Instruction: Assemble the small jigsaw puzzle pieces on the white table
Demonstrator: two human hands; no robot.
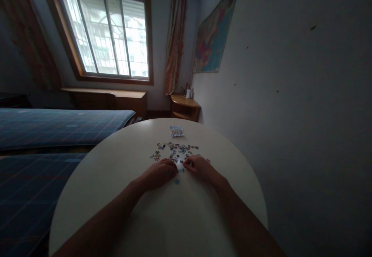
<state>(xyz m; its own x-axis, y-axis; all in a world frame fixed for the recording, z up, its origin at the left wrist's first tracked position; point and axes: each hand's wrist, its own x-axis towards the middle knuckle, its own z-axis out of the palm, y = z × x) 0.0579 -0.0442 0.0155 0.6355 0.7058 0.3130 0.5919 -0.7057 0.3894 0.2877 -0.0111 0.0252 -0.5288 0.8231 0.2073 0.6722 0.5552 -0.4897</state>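
Both my hands rest on a round white table (122, 195), fingertips meeting near its middle. My left hand (160, 172) has its fingers curled down and pinched onto small jigsaw pieces (180, 168) between the two hands. My right hand (200, 167) is curled the same way, pinching at the same spot. Several loose colourful puzzle pieces (174, 150) lie scattered just beyond my fingers. One stray piece (176, 181) lies under my left hand's near side. A small picture card (176, 131) lies farther back on the table.
A bed with a blue checked cover (58, 125) stands to the left of the table. A plain wall (290, 113) runs close along the right. A wooden corner shelf (185, 107) and a window (107, 32) are at the back. The room is dim.
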